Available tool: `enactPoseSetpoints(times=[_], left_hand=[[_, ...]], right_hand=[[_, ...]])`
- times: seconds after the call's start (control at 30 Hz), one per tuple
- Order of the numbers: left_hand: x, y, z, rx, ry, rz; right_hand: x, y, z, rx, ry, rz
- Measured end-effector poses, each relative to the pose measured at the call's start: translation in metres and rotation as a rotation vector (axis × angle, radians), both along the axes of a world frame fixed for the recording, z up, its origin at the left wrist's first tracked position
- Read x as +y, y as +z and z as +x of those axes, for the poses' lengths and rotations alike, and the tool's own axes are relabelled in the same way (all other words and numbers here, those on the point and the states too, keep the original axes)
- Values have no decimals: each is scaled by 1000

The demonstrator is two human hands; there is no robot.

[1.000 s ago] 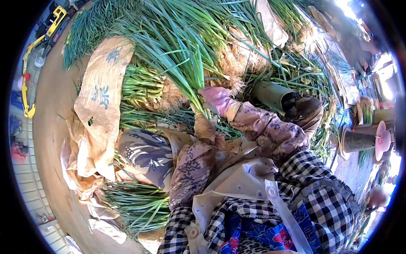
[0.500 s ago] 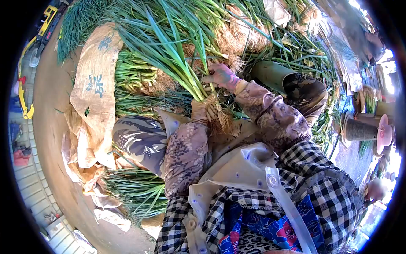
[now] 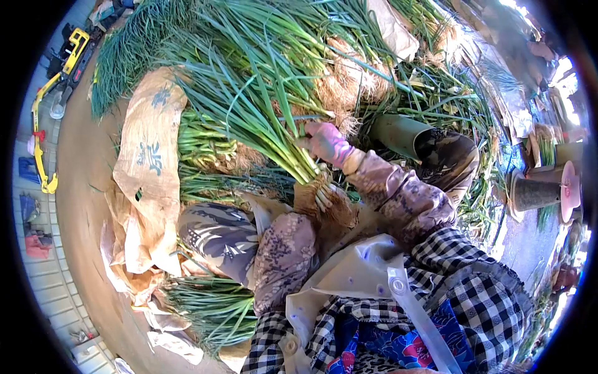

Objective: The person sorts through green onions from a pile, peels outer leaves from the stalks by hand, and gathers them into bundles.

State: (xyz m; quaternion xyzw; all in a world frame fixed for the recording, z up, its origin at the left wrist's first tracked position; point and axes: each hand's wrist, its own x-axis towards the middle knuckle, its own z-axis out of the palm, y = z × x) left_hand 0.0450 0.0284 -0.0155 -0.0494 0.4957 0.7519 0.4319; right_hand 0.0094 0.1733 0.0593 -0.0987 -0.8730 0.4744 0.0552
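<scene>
A bunch of green onions [image 3: 283,140] slants across the middle, its leaves toward the upper left and its pale root end toward my lap. Near the roots, my left hand [image 3: 307,194] is wrapped around the stems; a brown, dirty covering or soil hides its detail. My right hand [image 3: 330,145], pinkish and stained, is at the bunch's right side, thumb and fingers closed against the stalks. Brown roots [image 3: 339,212] hang below my left hand. More green onions with tan roots [image 3: 349,78] lie just beyond my hands.
A tan printed sack [image 3: 149,156] lies at left beside heaped onions [image 3: 212,143]. Another onion bundle [image 3: 215,305] is by my left knee. A green boot [image 3: 398,134] stands at right. Farther right is a dark cone-shaped object with a pink disc [image 3: 568,191]. A yellow toy-like arm [image 3: 38,137] is far left.
The bunch and my left hand sit lower and slightly right in view, with more stalks gathered together. My right hand has shifted slightly down, staying at the stalks. The whole view has shifted a little.
</scene>
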Motion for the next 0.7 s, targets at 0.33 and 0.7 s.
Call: enactPoseSetpoints(times=[0.33,0.7], left_hand=[[-21,-12,-9,-197,-192,292],[-12,11,7,67,-186,560]], right_hand=[[78,43,-2,327,-419,-1731],[98,70,-6,-65,-243,-857]])
